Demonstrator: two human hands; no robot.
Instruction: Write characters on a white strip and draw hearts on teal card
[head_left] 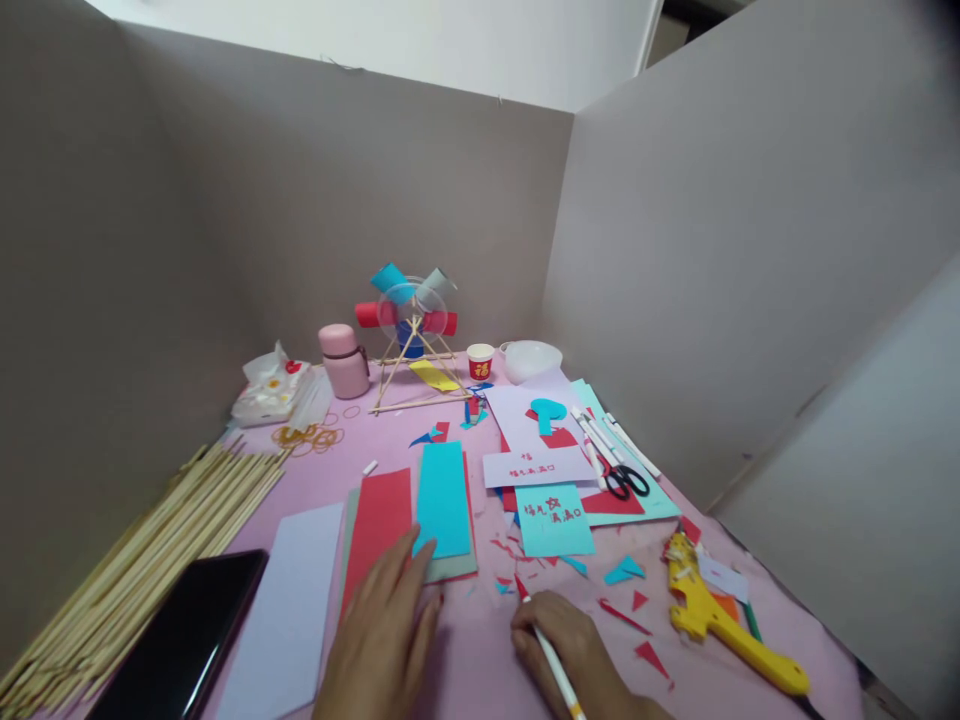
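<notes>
My left hand [384,635] lies flat, fingers spread, on the pink table cover, its fingertips on the lower end of a red paper strip [377,520] and near a blue paper strip [443,498] stacked on grey card. My right hand [570,650] grips a white pen with a red tip [550,655], the tip pointing at the table among red and blue paper scraps. A small blue card with red writing [553,519] lies just beyond the pen.
A black phone [184,635] and a pale lilac sheet [289,610] lie at left, beside a bundle of bamboo sticks [142,560]. Scissors [626,481], markers and a yellow glue gun [720,620] sit at right. A paper windmill model [411,320], pink flask, cup and bowl stand at the back.
</notes>
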